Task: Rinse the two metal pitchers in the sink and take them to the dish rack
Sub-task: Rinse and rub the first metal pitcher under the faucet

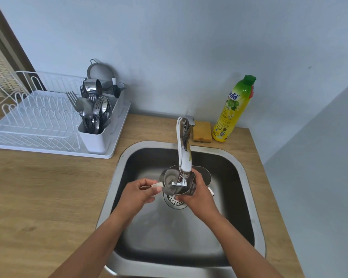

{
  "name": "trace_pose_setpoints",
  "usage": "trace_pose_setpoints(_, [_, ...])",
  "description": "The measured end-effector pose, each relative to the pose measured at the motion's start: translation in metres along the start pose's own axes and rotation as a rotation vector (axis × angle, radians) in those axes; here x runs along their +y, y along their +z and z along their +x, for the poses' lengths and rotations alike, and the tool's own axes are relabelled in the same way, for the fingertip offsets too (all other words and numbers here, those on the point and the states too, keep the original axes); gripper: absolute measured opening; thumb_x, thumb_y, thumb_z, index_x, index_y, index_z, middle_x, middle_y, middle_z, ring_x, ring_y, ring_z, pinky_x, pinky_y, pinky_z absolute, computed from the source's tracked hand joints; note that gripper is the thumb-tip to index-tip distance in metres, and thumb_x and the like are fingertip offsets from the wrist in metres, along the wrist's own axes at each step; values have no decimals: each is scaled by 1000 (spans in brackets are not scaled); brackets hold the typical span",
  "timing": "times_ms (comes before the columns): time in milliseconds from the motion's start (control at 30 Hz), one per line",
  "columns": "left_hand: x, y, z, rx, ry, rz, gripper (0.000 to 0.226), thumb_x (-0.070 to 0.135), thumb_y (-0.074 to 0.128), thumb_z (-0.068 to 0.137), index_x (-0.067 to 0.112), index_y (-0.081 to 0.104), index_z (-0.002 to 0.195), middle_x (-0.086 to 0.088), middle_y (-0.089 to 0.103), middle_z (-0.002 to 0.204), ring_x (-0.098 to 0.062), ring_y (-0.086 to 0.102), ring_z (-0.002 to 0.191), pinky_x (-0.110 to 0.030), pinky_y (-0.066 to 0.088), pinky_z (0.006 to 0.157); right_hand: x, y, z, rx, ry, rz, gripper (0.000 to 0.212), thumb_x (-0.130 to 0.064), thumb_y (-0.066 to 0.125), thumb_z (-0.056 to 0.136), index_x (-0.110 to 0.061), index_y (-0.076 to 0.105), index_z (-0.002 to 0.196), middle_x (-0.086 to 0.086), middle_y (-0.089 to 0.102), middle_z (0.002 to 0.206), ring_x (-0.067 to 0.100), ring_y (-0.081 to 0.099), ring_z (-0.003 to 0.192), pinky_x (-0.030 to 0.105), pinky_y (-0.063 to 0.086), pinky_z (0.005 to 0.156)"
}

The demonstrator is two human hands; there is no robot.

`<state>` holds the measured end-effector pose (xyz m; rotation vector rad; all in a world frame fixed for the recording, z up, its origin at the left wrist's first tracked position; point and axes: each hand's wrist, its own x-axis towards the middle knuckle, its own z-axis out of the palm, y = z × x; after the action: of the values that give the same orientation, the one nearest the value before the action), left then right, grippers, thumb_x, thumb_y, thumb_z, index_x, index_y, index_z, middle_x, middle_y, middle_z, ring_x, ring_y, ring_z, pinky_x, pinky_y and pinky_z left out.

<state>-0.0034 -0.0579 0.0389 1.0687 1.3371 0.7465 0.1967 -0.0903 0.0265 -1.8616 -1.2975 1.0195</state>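
Holding pitcher [174, 181] under tap [184, 149] to rinse: L hand [137, 194] pinches handle [156, 185], R hand [199, 195] wraps body. 2nd pitcher [206, 175] sits behind, in sink [117, 177].

We see a wooden counter [48, 197]; a steel sink [169, 237] is set into its right half; a white dish rack [34, 125] sits back-left; a sponge [202, 131] and detergent bottle [232, 111] occupy the back edge.

A yellow soap bottle [232, 111] stands just beside a sponge [202, 131] on the wooden counter [48, 187].
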Motion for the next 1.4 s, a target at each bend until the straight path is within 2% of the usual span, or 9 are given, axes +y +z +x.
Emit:
trace_pose_setpoints(133, [4,-7,-5,72,86,202,9,27,81,76,25,74,82,9,76,89,-13,71,87,-40,61,81,2,10,3,-36,34,100,88,-9,90,61,-37,43,129,-12,64,119,14,59,117,35,51,100])
trace_pose_setpoints(267, [14,-14,-12,120,176,443,9,44,75,78,36,70,78,18,75,80,-2,69,80,-34,58,76,4,20,-1,-138,115,219,78,-12,90,63,-25,48,128,-3,65,120,15,60,114,18,52,86])
trace_pose_setpoints(400, [22,-19,-15,161,195,618,20,60,65,79,40,68,81,21,73,76,3,67,73,-30,55,71,10,28,-8,-218,196,280,70,-17,90,64,-23,52,122,-5,69,116,15,64,110,32,51,97])
trace_pose_setpoints(500, [21,-22,-14,148,136,663,25,64,60,80,40,67,84,18,72,76,-1,66,74,-29,53,71,11,27,-16,-264,227,277,66,-27,88,66,-23,54,122,-4,69,116,14,64,109,29,53,86])
trace_pose_setpoints(700, [8,-16,-15,45,-11,516,25,55,56,88,33,66,88,7,75,70,-12,71,59,-27,52,51,8,11,-33,-247,250,224,44,-28,82,78,-23,56,113,-12,67,100,0,64,88,11,47,61])
trace_pose_setpoints(867, [1,-4,-15,-99,-166,278,27,39,54,96,15,67,95,-11,77,82,-26,71,61,-28,53,51,13,-2,-38,-130,247,16,67,-58,84,57,-28,58,110,-12,70,105,7,67,97,26,53,84])
trace_pose_setpoints(1000, [-5,7,-13,-213,-281,85,31,32,51,99,4,62,106,-19,75,96,-32,72,72,-32,59,55,2,-19,-41,-32,170,-197,69,-71,76,48,-36,57,105,-16,64,107,2,65,93,30,55,85])
trace_pose_setpoints(1267, [-8,27,-3,-331,-308,-188,19,20,47,102,5,58,108,-24,71,110,-40,71,95,-42,61,77,-20,-42,-44,77,30,-389,83,-56,84,62,-35,42,131,-12,39,114,10,54,109,23,51,91])
trace_pose_setpoints(1400, [-1,30,1,-305,-252,-240,18,14,52,99,2,58,111,-27,66,120,-40,67,106,-40,61,82,-21,-45,-39,138,-19,-376,83,-41,87,66,-33,40,135,-9,40,120,12,52,113,24,50,94])
